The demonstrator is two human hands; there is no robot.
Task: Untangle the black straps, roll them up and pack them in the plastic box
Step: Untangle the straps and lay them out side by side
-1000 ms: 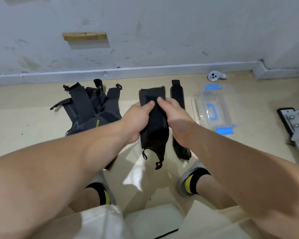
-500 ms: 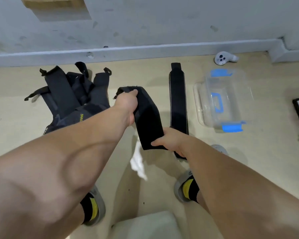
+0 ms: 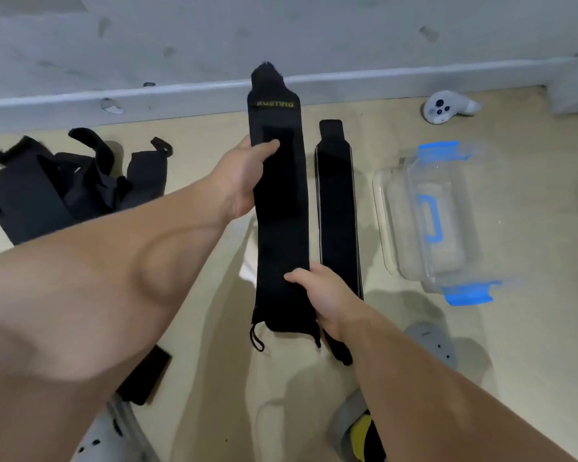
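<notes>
- Between the two hands, a black strap (image 3: pixel 279 211) is stretched out straight above the floor (image 3: pixel 514 345). Its long axis runs away from the person, with the logo end far, toward the wall, and the looped end near.
- The left hand (image 3: pixel 244 181) grips the far half from the left edge, thumb laid across the face and fingers hidden behind.
- The right hand (image 3: pixel 317 295) pinches the near half at its right edge, thumb on the face, just above the loops. It is the hand closer to the body.
- A flat strap (image 3: pixel 336 208) lies just beside it on the right, parallel and already straightened. The box (image 3: pixel 437 215) sits beyond that, further right, so the right hand is the nearer one to it.
- A pile (image 3: pixel 70 185) of tangled straps sits well apart on the left, behind the left forearm.
- Judged from this, rolling has not begun. A roll would have to travel along that long axis — likely starting at one end while the other hand keeps the strap taut.
- Likely risk: with the strap held in the air, a loose start could skew the roll.
</notes>
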